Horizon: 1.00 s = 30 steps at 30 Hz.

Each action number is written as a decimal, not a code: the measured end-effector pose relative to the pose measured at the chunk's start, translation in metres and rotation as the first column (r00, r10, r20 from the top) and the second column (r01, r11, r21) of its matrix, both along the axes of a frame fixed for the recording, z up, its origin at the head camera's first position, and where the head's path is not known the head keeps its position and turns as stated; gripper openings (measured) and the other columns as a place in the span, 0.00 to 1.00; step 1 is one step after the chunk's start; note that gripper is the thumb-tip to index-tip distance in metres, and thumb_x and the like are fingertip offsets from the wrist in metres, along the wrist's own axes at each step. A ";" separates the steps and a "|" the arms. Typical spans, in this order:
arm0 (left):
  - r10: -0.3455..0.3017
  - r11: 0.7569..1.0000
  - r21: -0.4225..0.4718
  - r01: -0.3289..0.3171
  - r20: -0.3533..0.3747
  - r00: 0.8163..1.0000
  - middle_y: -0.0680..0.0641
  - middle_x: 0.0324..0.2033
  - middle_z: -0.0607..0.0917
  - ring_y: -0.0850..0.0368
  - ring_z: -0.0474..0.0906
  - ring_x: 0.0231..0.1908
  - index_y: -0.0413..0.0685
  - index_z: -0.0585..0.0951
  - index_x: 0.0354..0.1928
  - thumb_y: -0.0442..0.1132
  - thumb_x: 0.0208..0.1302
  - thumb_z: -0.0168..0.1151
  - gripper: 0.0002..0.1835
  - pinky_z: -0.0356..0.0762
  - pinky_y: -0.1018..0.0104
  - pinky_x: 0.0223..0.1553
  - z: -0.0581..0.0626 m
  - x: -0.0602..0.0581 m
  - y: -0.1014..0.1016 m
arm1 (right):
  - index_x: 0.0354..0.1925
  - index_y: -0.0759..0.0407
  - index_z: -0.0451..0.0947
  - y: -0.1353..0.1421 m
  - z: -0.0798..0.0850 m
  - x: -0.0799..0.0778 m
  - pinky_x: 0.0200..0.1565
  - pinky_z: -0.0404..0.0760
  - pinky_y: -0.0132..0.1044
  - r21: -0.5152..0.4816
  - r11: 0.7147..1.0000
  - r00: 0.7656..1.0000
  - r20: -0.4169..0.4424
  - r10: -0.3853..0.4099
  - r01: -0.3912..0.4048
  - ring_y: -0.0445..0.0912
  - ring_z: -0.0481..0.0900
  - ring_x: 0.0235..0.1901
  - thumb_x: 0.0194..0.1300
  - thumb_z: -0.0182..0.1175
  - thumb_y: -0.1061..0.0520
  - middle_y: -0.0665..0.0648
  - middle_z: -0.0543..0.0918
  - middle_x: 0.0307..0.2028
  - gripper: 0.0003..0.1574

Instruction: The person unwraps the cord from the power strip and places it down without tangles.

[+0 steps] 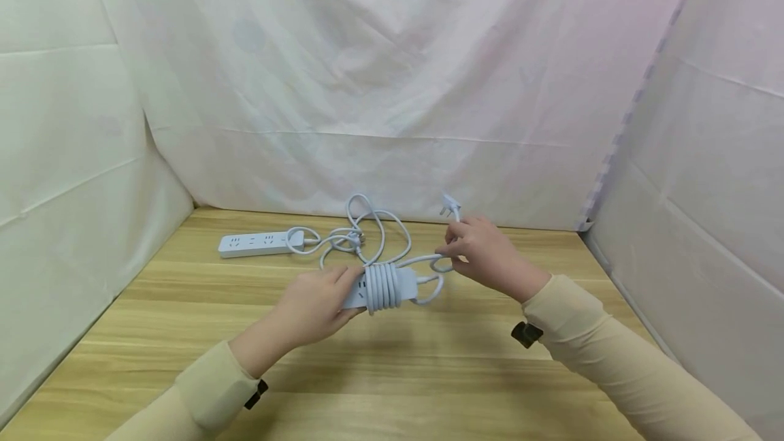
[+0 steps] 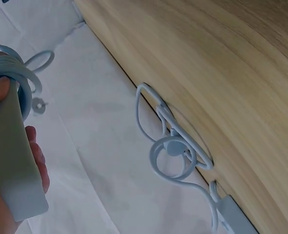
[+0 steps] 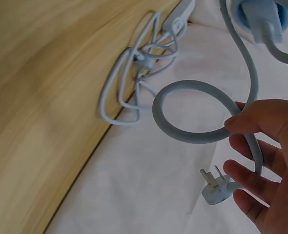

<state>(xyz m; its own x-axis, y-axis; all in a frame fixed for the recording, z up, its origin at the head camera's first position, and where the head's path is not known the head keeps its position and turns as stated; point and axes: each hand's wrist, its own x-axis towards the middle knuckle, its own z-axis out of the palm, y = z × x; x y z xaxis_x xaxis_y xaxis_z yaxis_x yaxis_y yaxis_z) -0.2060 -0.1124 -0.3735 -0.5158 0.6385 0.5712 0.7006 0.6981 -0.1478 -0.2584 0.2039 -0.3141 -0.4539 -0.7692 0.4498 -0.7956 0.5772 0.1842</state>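
My left hand (image 1: 312,303) grips a white power strip (image 1: 408,284) by its left end, held above the table. Several turns of its white cord (image 1: 384,287) are wound side by side around the strip's body. In the left wrist view the strip's smooth underside (image 2: 18,161) shows between thumb and fingers. To the right, my right hand (image 1: 490,256) pinches the cord's free length between thumb and forefinger. A small cord loop (image 3: 195,86) stands out from that pinch in the right wrist view. Beyond the fingers hangs the plug (image 3: 216,191), its metal prongs bare.
A second white power strip (image 1: 250,244) lies on the wooden table (image 1: 202,332) toward the back left. Its loosely tangled cord (image 1: 401,223) and plug (image 1: 355,239) lie to its right. White cloth (image 1: 367,87) hangs behind and along both sides.
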 end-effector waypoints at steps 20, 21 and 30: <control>0.138 0.988 0.050 -0.143 0.093 0.986 0.48 0.35 0.84 0.56 0.79 0.28 0.42 0.75 0.54 0.55 0.54 0.71 0.32 0.75 0.60 0.20 0.000 0.000 -0.010 | 0.43 0.58 0.86 0.012 -0.050 0.002 0.35 0.77 0.37 0.110 0.985 0.935 0.314 -0.164 0.135 0.45 0.78 0.34 0.51 0.69 0.62 0.51 0.79 0.38 0.17; 0.144 0.988 0.050 -0.149 0.091 0.985 0.48 0.36 0.84 0.57 0.79 0.28 0.42 0.75 0.54 0.55 0.54 0.71 0.32 0.74 0.60 0.19 -0.001 -0.001 -0.011 | 0.45 0.59 0.86 0.012 -0.052 0.003 0.37 0.77 0.39 0.121 0.983 0.926 0.336 -0.174 0.141 0.46 0.78 0.36 0.51 0.69 0.62 0.52 0.79 0.40 0.19; 0.177 0.979 0.079 -0.186 0.110 0.978 0.47 0.36 0.84 0.57 0.77 0.25 0.43 0.73 0.55 0.55 0.54 0.71 0.33 0.72 0.60 0.17 -0.001 -0.004 -0.012 | 0.55 0.63 0.79 0.012 -0.073 0.000 0.49 0.76 0.48 0.135 0.979 0.821 0.534 -0.202 0.152 0.52 0.76 0.49 0.57 0.61 0.58 0.57 0.77 0.50 0.26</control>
<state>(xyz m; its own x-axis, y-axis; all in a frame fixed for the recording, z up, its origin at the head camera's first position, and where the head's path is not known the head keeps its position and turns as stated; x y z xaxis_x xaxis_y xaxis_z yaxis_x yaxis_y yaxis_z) -0.2104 -0.1243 -0.3748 -0.6769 0.4779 0.5598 0.5688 0.8223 -0.0142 -0.2587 0.2162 -0.3874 -0.7373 -0.6750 0.0287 -0.6666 0.7199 -0.1931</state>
